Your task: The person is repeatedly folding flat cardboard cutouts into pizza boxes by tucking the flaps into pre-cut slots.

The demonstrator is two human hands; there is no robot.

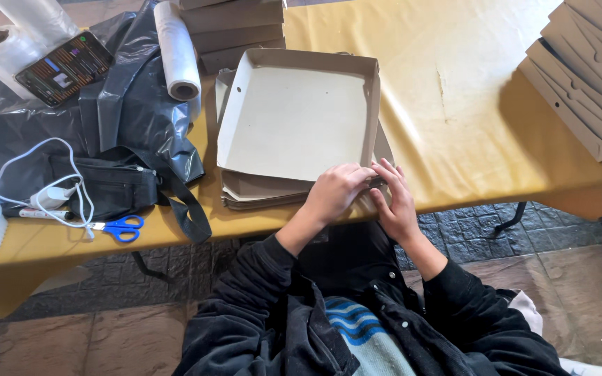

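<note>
Half-folded brown cardboard box (294,115) on stack

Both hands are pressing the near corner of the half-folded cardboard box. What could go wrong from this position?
1. The left hand and right hand work only on the near corner of the cardboard box, so that wall may crease unevenly.
2. The box sits on a stack of flat blanks near the table edge; pushing could make the stack slide toward the person.
</note>
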